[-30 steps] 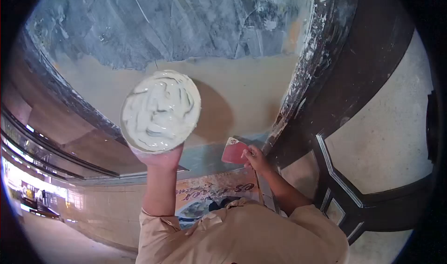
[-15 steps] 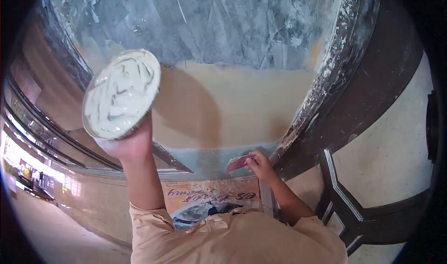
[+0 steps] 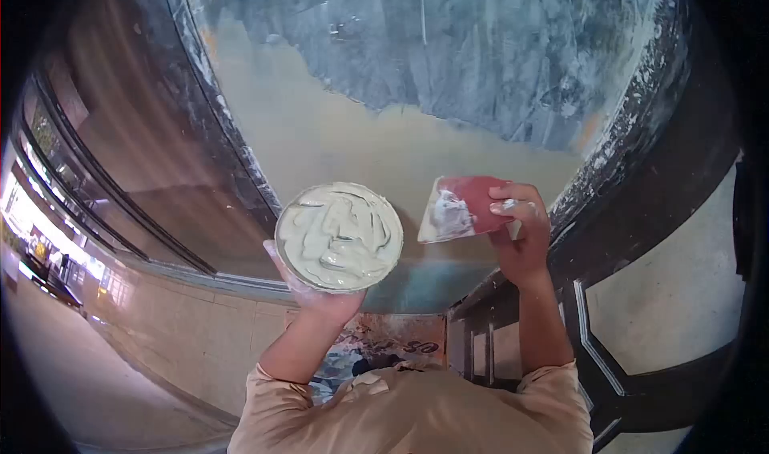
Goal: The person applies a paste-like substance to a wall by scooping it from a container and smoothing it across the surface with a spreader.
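Note:
A round container lid or dish of creamy white paste [image 3: 340, 238] rests on my left hand [image 3: 324, 298], which supports it from below with its fingers mostly hidden. To its right, my right hand [image 3: 525, 230] grips a red flat spreader [image 3: 473, 205] between thumb and fingers. White paste is smeared on the spreader's left part and on my fingers. The spreader is apart from the dish. Behind both hands stands a wall panel, grey-blue and streaked above [image 3: 448, 45], smooth beige below [image 3: 320, 133].
A dark frame spotted with white [image 3: 633, 109] borders the panel on the right, and another dark edge [image 3: 232, 141] on the left. Below is a printed colourful sheet [image 3: 400, 334]. Dark rails [image 3: 104, 181] stand at the left, beside a tiled floor [image 3: 192, 318].
The dish on my left hand has moved right and down in view. My right hand has risen with the spreader, whose paste-covered face now shows. The view has shifted too.

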`<act>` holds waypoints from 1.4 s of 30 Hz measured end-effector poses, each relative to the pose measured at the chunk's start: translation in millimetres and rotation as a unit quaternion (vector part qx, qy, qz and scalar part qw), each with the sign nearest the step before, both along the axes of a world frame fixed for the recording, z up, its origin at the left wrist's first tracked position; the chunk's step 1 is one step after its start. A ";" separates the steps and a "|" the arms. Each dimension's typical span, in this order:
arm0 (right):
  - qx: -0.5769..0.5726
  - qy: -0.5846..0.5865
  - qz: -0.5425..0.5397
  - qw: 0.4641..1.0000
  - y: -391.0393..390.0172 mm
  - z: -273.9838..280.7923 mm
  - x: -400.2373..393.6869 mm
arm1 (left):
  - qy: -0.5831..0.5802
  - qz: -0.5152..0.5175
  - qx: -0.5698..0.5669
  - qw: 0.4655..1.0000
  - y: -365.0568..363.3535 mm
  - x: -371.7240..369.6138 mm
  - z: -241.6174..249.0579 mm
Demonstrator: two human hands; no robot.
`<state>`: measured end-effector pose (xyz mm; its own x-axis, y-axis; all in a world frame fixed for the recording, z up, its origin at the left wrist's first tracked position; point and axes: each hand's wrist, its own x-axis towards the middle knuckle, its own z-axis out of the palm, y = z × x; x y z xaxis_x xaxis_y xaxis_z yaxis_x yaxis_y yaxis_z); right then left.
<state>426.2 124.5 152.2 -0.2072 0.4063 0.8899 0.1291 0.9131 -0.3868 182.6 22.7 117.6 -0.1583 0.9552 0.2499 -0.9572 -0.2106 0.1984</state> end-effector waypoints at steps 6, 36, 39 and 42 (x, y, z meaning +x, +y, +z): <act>0.156 -0.217 -0.060 0.962 -15.3 33.2 -54.1 | -0.009 0.078 0.007 0.997 -4.6 -7.8 -13.4; 0.130 -0.237 -0.147 0.952 -32.3 55.2 -106.6 | -0.001 0.115 -0.021 0.993 6.2 -47.7 -12.7; 0.120 -0.277 -0.165 0.939 -35.4 64.4 -109.2 | -0.001 0.108 -0.035 0.994 8.4 -51.4 -12.9; 0.120 -0.290 -0.195 0.929 -37.8 73.8 -115.3 | 0.008 0.087 -0.027 0.996 7.7 -56.4 -12.6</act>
